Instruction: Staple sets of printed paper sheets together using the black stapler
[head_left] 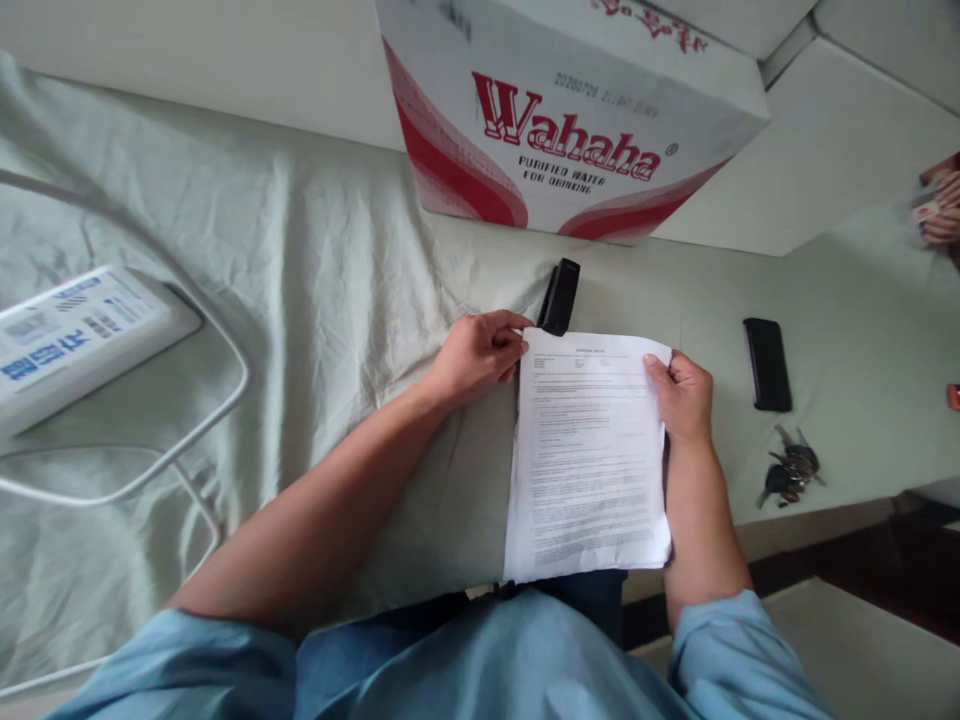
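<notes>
A sheaf of printed paper (592, 460) lies in front of me, its lower end near my lap and its right and bottom edges slightly curled. At its top left corner, my left hand (484, 352) is closed with the fingertips pinching the edge. My right hand (681, 392) grips the upper right edge, thumb on top and the other fingers partly hidden beneath. A small black stapler (560, 297) stands just beyond the top edge of the paper, close to my left fingertips.
A Wahaha water carton (570, 140) stands at the back of the cloth-covered table (337, 260). To the right are a black phone (767, 365) and a bunch of keys (791, 468). A white box (97, 340) and white cable (232, 400) lie left. Another person's hands (941, 205) show far right.
</notes>
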